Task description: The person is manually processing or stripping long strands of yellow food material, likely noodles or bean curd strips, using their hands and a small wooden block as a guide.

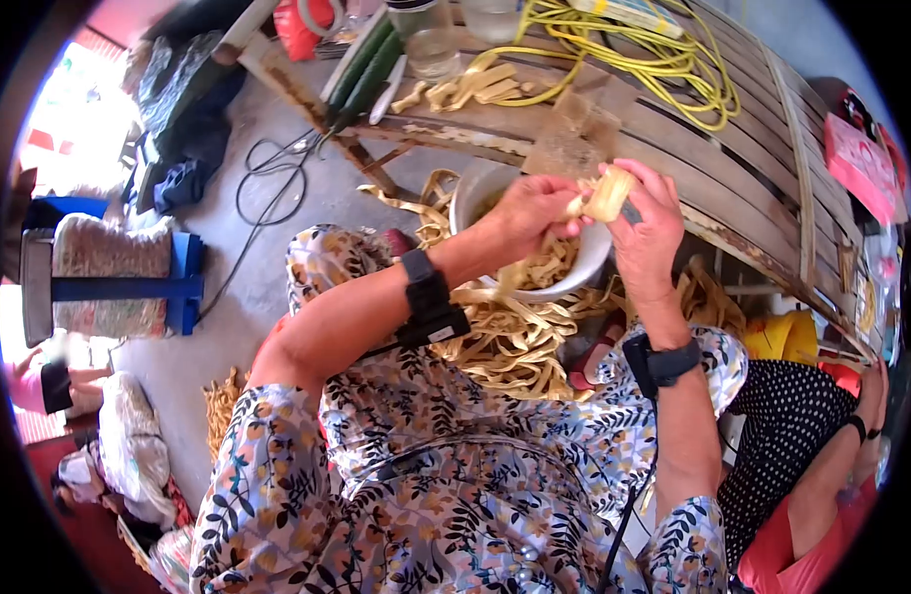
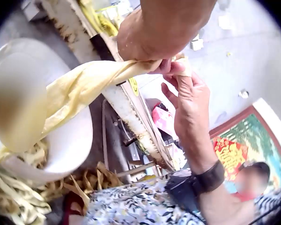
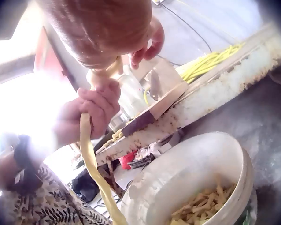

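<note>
Over the white bowl (image 1: 586,265) in the head view, both hands are working close together. The left hand (image 1: 530,210) is pinching a pale yellow strip (image 1: 523,269), which is hanging from its fingers down into the bowl. The right hand (image 1: 649,226) is curling its fingers round a small roll (image 1: 610,191) of the same stuff, held just above the bowl's far rim. A heap of loose strips (image 1: 515,342) is lying on the person's lap below the bowl, and a yellow cord (image 1: 673,61) is lying coiled on the wooden table (image 1: 743,158) behind.

Seen from the left wrist, the left hand (image 2: 161,28) is closing its fingertips on the strip (image 2: 84,86), which is running down and to the left into the bowl (image 2: 72,143). The right hand (image 2: 191,101) is meeting it from below, its thumb and fingers gripping the end where the two hands are touching.

Seen from the right wrist, the right hand (image 3: 107,28) is filling the top of the picture, fingers bent round the roll (image 3: 108,70). The left hand (image 3: 91,115) is sitting just under it, fingers wrapped round the strip (image 3: 88,159), which is dropping past the bowl (image 3: 187,178), where cut pieces (image 3: 201,206) are lying
</note>
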### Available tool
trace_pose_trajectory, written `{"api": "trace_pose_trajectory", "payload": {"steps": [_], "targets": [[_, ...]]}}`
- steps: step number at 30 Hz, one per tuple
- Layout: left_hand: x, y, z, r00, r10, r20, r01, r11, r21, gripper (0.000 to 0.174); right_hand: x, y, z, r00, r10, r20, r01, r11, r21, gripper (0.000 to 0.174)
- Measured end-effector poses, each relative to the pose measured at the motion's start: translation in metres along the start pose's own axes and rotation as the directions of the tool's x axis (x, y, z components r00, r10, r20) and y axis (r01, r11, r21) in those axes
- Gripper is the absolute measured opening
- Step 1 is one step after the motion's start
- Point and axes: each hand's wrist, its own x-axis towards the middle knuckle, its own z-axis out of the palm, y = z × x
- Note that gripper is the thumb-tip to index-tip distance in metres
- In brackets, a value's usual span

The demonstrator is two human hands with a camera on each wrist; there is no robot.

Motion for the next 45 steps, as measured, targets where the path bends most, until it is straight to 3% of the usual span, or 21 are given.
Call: {"api": "trace_pose_trajectory", "payload": {"steps": [3,4,6,7,10,14,15,19,21,23,25,26,27,30,34,37,40,45], "targets": [[-0.007,0.012,0.014,0.981,0.171,-0.096,-0.144,0.961,0.236,0.019,-0.001,-0.001,0.000,0.999,0.048,-0.006,-0.048,0.996,-0.079,0.024],[-0.008,0.014,0.014,0.980,0.181,-0.080,-0.153,0.949,0.277,0.020,-0.002,0.002,-0.001,0.982,0.165,0.096,-0.173,0.981,0.085,0.022],[-0.011,0.017,0.013,0.979,0.195,-0.052,-0.164,0.919,0.359,0.021,-0.005,0.009,0.002,0.880,0.329,0.342,-0.446,0.820,0.359,0.017],[-0.012,0.020,0.012,0.981,0.196,-0.005,-0.171,0.865,0.473,0.023,-0.007,0.015,0.006,0.894,0.297,0.336,-0.415,0.833,0.365,0.014],[-0.018,0.023,0.016,0.954,0.285,0.092,-0.258,0.623,0.739,0.029,-0.008,0.013,0.004,0.831,0.327,0.450,-0.479,0.832,0.279,0.015],[-0.014,0.014,0.016,0.927,0.349,0.139,-0.244,0.277,0.929,0.031,-0.016,0.010,0.017,0.885,0.379,0.270,-0.420,0.900,0.113,0.012],[-0.012,0.010,0.014,0.929,0.348,0.129,-0.240,0.296,0.925,0.029,-0.016,0.008,0.018,0.944,0.288,0.161,-0.301,0.952,0.056,0.010],[-0.009,0.001,0.012,0.911,0.410,0.040,-0.237,0.443,0.864,0.027,-0.019,0.003,0.021,0.984,0.174,0.039,-0.173,0.985,-0.016,0.011],[-0.010,0.004,0.010,0.931,0.361,-0.061,-0.155,0.538,0.829,0.027,-0.016,0.004,0.019,0.986,0.167,0.004,-0.163,0.958,0.234,0.011],[-0.009,0.007,0.006,0.977,0.175,-0.124,-0.075,0.818,0.570,0.024,-0.012,0.004,0.013,0.977,0.214,0.012,-0.195,0.862,0.467,0.011],[-0.012,0.012,0.017,0.986,-0.004,-0.167,0.036,0.982,0.186,0.029,-0.009,0.011,0.010,0.902,0.424,0.083,-0.362,0.636,0.682,0.013],[-0.011,0.011,0.015,0.994,-0.028,-0.104,0.049,0.979,0.199,0.028,-0.007,0.016,0.006,0.847,0.513,0.138,-0.423,0.493,0.760,0.014],[-0.012,0.012,0.011,0.998,-0.049,-0.042,0.057,0.976,0.211,0.028,-0.003,0.023,0.002,0.716,0.672,0.190,-0.497,0.300,0.815,0.014],[-0.011,0.016,0.010,0.995,-0.070,0.065,0.049,0.959,0.279,0.027,-0.004,0.032,-0.005,0.642,0.730,0.235,-0.511,0.179,0.841,0.012],[-0.016,0.018,-0.008,0.967,-0.179,0.180,0.144,0.971,0.189,0.023,-0.003,0.032,-0.011,0.668,0.647,0.366,-0.613,0.199,0.765,0.022],[-0.017,0.017,-0.011,0.962,-0.177,0.208,0.144,0.975,0.167,0.023,0.000,0.016,-0.016,0.604,0.565,0.563,-0.748,0.156,0.645,0.028],[-0.016,0.017,-0.008,0.970,-0.156,0.188,0.113,0.969,0.218,0.024,-0.009,0.017,-0.001,0.643,0.468,0.606,-0.756,0.262,0.600,0.026],[-0.016,0.027,-0.009,0.959,-0.200,0.199,0.147,0.956,0.253,0.023,-0.009,0.017,0.004,0.707,0.448,0.547,-0.673,0.190,0.714,0.019]]}}
